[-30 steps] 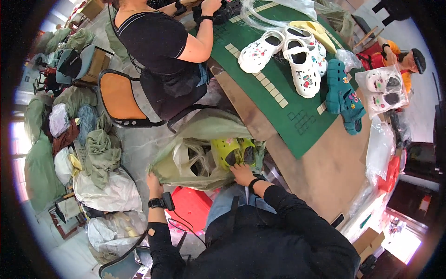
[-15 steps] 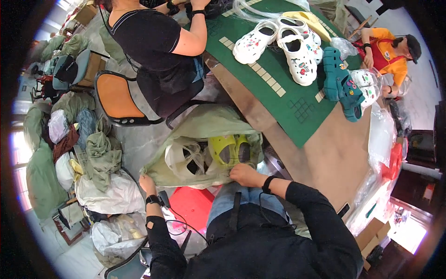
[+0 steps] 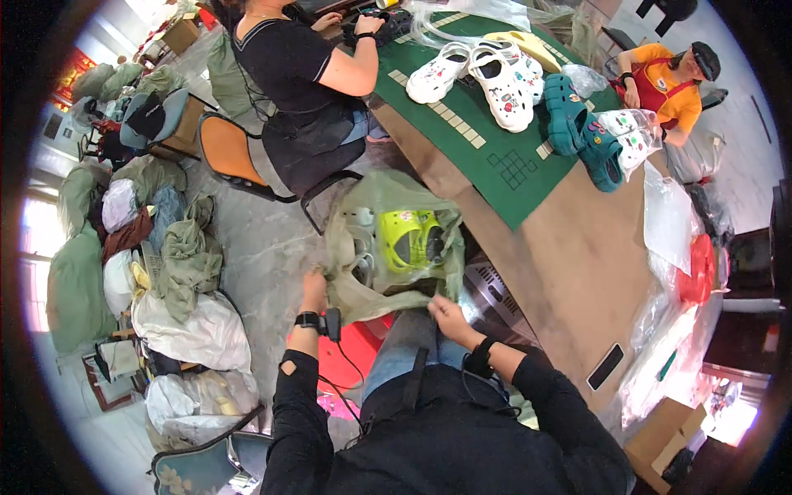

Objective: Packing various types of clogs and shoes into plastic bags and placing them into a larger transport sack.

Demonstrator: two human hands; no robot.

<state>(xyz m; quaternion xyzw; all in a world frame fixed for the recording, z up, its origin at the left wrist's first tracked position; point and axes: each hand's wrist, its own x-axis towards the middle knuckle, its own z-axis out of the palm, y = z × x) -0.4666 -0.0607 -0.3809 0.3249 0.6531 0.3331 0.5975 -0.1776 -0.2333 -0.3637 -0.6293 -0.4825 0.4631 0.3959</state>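
A large olive-green woven sack [image 3: 351, 302] gapes in front of my lap. Its near rim is pinched in my right hand [image 3: 450, 320]. My left hand [image 3: 314, 290] is closed at the sack's left edge, slightly blurred, with cloth at its fingers. Inside the sack lies a pair of lime-green clogs [image 3: 403, 239] in clear plastic. Beside them, to the left, are white clogs [image 3: 360, 218], also wrapped and partly hidden by the sack's side. The bottom of the sack cannot be seen.
To the right stands a table with a green mat [image 3: 487, 177], bearing white clogs [image 3: 505, 92] and teal clogs [image 3: 566, 115]. A phone [image 3: 606, 366] lies near its edge. One person sits ahead by an orange-backed chair [image 3: 225, 153], another beyond the table. Full sacks [image 3: 194, 326] crowd the left.
My left hand has come inward to the right, and the sack's mouth is narrower. My right hand has shifted slightly right. The lime-green clogs show more fully.
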